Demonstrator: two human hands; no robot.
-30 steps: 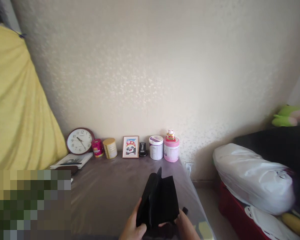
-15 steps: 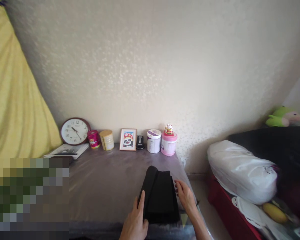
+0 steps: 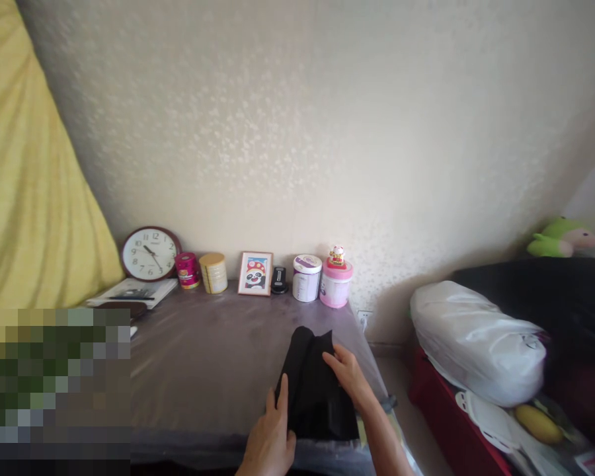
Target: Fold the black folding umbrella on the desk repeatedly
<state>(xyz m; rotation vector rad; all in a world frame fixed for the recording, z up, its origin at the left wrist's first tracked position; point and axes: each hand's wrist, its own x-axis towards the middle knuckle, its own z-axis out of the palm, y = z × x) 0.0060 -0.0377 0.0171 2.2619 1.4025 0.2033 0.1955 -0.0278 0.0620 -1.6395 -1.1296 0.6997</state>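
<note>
A folded piece of black fabric lies near the front right of the covered table, with a thick rounded fold along its left side. My left hand grips that left fold; the index finger stretches along it and the thumb sits lower down. At the upper right edge, my right hand pinches the black fabric, its thumb resting on top. Some of the right fingers are hidden beneath the edge. Wrinkles and a raised corner show between the two hands.
Along the wall stand a clock, a magenta can, a yellow can, a panda picture frame, a white tub and a pink tub. Right of the table, a white plastic bag lies on a red surface.
My right hand has moved left from beside the black fabric and taken hold of its right edge. That side is now lifted and creased. My left hand keeps its grip.
</note>
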